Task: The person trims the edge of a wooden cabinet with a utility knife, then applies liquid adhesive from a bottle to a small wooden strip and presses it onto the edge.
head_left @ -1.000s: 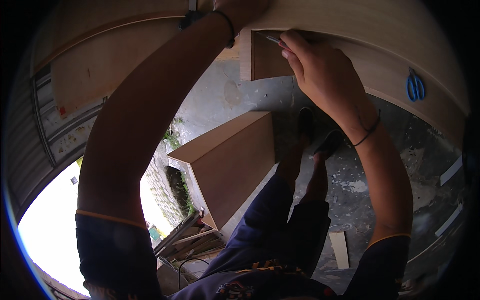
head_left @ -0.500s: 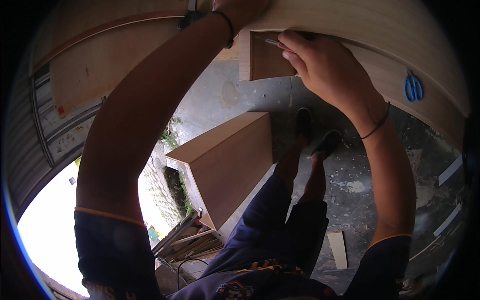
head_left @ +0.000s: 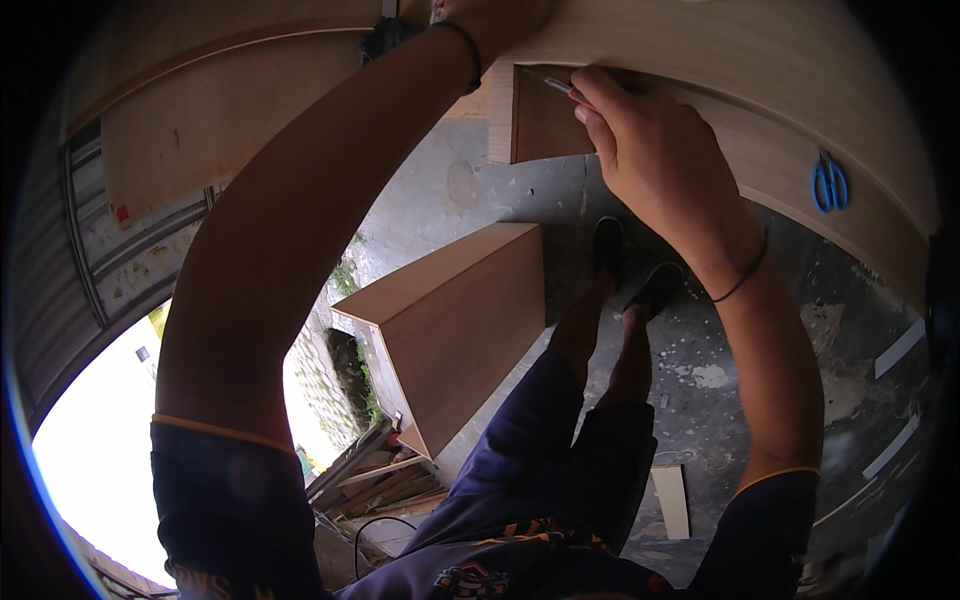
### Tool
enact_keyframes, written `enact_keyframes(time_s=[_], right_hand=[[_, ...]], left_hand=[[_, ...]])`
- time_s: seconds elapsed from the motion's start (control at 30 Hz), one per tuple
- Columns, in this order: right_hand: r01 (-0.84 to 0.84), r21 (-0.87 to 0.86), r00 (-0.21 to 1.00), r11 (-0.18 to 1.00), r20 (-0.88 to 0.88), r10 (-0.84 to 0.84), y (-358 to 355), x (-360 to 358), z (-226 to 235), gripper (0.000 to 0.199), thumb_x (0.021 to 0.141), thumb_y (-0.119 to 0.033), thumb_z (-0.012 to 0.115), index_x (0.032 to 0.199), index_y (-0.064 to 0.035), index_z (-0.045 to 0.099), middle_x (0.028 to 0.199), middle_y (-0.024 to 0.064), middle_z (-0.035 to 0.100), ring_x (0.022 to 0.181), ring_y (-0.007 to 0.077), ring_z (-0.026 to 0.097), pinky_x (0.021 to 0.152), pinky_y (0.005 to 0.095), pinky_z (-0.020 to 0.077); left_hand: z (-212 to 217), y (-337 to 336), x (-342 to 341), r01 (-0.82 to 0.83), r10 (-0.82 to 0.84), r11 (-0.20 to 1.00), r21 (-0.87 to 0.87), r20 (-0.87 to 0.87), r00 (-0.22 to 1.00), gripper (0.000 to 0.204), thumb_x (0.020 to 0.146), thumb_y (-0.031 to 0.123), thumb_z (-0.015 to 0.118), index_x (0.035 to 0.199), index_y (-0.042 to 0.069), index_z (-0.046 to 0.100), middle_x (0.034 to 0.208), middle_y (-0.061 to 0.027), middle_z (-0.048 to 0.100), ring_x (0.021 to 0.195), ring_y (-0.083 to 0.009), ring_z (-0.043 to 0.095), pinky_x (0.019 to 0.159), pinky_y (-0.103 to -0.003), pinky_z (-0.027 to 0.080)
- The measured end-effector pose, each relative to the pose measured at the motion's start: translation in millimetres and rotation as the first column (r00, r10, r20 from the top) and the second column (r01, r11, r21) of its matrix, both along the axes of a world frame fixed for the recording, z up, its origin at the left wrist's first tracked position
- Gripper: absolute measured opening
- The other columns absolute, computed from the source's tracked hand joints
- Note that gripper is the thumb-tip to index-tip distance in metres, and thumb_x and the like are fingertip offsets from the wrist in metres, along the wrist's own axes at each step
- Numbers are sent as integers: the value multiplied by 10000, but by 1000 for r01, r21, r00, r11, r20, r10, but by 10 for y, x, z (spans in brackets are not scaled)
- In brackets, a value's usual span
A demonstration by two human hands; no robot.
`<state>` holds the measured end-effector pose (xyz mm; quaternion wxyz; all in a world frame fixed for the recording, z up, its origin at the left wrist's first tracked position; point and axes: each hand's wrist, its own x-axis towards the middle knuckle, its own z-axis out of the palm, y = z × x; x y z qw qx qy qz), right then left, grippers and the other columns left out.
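Right hand (head_left: pixel 650 150) pinches a thin tool (head_left: pixel 560 87) against the wooden panel (head_left: pixel 700 60); left hand (head_left: pixel 490 15) rests on it, grip indiscernible; blue scissors (head_left: pixel 830 185) nearby.

Quick count: two hands up top, the left hand (head_left: pixel 490 15) and the right hand (head_left: pixel 650 150), and one thin red-handled tool (head_left: pixel 560 87) between them. One pair of blue scissors (head_left: pixel 830 185) lying on the wooden worktop (head_left: pixel 800 90). One wooden box cabinet (head_left: pixel 455 330) on the floor. Two dark shoes (head_left: pixel 635 265). One loose wood offcut (head_left: pixel 672 500), plus a pile of scrap strips (head_left: pixel 375 480), too jumbled to count.
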<state>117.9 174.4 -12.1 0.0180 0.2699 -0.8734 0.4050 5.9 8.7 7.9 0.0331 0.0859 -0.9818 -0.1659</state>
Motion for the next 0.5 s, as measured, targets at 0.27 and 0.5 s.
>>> enact_keyframes(time_s=[0.27, 0.5], right_hand=[[30, 95, 997, 995, 64, -36, -37, 39, 41, 146, 945, -208, 571, 1050, -108, 562, 741, 138, 666, 698, 351, 657, 579, 439, 532], [4, 42, 1000, 999, -21, -3, -88, 57, 4, 205, 901, -114, 573, 1105, -100, 558, 756, 145, 662, 674, 338, 662, 572, 423, 542]], left_hand=[[101, 114, 42, -33, 30, 997, 65, 51, 998, 556, 966, 506, 363, 1183, 7, 481, 1183, -354, 536, 1115, -491, 520, 962, -524, 394], [-189, -131, -48, 179, -195, 974, -138, -122, 973, 477, 988, 425, 368, 1227, 24, 465, 1224, -329, 490, 1112, -475, 511, 958, -527, 397]])
